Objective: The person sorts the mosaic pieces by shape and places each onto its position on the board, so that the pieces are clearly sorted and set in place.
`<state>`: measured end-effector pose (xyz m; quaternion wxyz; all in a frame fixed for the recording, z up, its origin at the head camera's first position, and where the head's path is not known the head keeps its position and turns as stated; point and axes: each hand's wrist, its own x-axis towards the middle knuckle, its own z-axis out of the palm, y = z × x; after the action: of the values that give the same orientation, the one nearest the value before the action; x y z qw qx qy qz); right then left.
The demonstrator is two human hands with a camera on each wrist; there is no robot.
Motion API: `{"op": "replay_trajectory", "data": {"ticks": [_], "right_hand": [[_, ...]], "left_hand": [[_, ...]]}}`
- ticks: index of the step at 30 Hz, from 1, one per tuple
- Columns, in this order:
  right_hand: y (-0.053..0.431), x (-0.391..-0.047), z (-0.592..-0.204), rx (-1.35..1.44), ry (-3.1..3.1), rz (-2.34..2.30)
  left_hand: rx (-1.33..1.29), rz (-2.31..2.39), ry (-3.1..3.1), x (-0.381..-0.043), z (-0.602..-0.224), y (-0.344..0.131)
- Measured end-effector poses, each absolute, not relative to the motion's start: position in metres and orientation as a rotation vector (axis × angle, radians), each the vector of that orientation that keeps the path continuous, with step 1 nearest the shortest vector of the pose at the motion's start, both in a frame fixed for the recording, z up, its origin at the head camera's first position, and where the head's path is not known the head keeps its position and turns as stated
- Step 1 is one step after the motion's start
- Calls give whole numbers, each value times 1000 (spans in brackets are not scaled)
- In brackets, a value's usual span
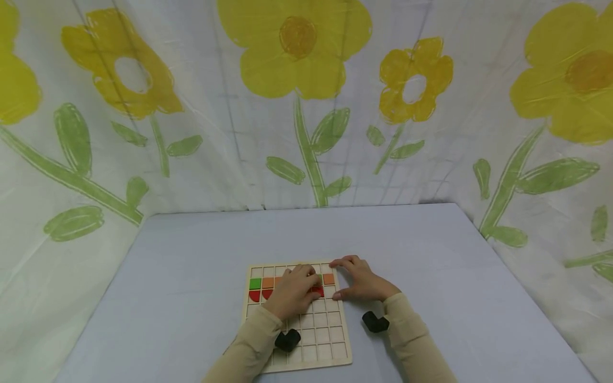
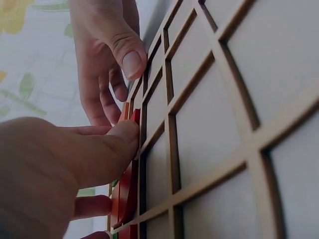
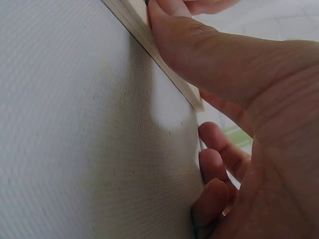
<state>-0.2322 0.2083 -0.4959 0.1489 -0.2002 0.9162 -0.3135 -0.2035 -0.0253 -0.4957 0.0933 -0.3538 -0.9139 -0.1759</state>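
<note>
A wooden grid board (image 1: 323,352) lies on the table, and my left hand (image 1: 294,290) is over its upper rows. Its thumb and fingers pinch a red piece (image 2: 136,116) set in a cell there; the fingertips are partly hidden. One row holds a green square (image 1: 255,283) and orange squares, among them one orange square (image 1: 328,279) at the right. Below them, red rounded pieces (image 1: 254,296) sit in the following row; my left hand covers part of both rows. At the board's right edge my right hand (image 1: 366,282) spreads its thumb and fingers, the thumb touching the rim.
The pale table (image 1: 191,276) extends around the board on all sides. A hanging cloth (image 1: 215,159) with painted yellow flowers stands behind it. Dark wrist devices show at the left wrist (image 1: 288,340) and the right wrist (image 1: 375,322).
</note>
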Motion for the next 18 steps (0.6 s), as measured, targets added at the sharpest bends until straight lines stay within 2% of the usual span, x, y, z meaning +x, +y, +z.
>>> {"op": "replay_trajectory", "data": {"ticks": [18], "right_hand": [[204,-229,-492,-535,2661,-831]], "left_hand": [[-976,-623,-2703,-202,-495,-31]]}}
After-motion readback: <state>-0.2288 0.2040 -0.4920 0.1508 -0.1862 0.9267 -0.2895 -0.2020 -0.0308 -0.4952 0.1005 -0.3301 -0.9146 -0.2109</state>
